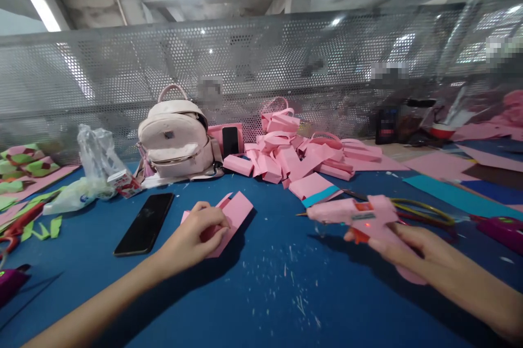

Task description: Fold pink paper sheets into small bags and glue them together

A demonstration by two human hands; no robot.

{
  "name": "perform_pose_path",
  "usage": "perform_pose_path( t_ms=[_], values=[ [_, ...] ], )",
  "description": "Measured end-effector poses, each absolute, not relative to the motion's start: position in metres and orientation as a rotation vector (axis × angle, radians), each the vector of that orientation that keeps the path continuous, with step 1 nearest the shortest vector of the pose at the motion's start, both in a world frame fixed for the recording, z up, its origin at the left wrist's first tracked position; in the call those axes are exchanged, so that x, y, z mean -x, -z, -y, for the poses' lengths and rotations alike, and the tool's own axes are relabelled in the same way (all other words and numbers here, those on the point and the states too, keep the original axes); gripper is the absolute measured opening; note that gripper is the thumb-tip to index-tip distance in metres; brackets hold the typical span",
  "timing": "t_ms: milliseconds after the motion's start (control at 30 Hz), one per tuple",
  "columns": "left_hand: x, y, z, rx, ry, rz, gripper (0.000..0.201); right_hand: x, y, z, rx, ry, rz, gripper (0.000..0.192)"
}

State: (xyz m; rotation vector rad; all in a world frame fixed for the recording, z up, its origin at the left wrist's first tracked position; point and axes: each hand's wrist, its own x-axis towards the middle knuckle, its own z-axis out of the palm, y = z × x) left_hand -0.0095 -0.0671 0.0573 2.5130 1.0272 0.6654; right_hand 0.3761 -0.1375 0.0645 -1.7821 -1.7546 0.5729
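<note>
My left hand (pixel 200 231) is closed on a folded pink paper piece (pixel 238 209) over the blue table. Its fingers curl over the paper and hide part of it. In my right hand (pixel 412 247) is a pink hot glue gun (pixel 353 212), its nozzle pointing left and a small red light glowing on its side. A finger lies by the orange trigger. Between nozzle and paper piece there is a wide gap. Just behind the glue gun lies a flat pink paper piece with a blue strip (pixel 314 190).
A black phone (pixel 145 224) lies left of my left hand. Behind stand a pale backpack (pixel 175 138), a plastic bag (pixel 96 163) and a heap of folded pink paper pieces (pixel 281 152). Orange-handled scissors (pixel 20 225) are far left. Glue strands litter the blue table (pixel 261 293).
</note>
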Motion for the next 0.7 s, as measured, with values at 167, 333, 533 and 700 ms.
perform_pose_path(
  t_ms=[167,333,533,700],
  values=[
    [0.015,-0.047,0.083,-2.43,-0.98,-1.065,0.018,-0.317,-0.07,0.126,1.424,-1.268,1.792,0.058],
    [0.024,-0.036,0.098,-2.284,-1.184,-1.078,0.018,-0.275,-0.07,0.115,1.257,-1.468,1.789,0.06],
    [0.028,-0.031,0.106,-1.97,-1.406,-1.036,0.019,-0.253,-0.062,0.111,1.101,-1.575,1.775,0.059],
    [0.027,-0.032,0.108,-1.867,-1.414,-0.996,0.023,-0.242,-0.067,0.113,1.028,-1.577,1.84,0.059]
  ],
)
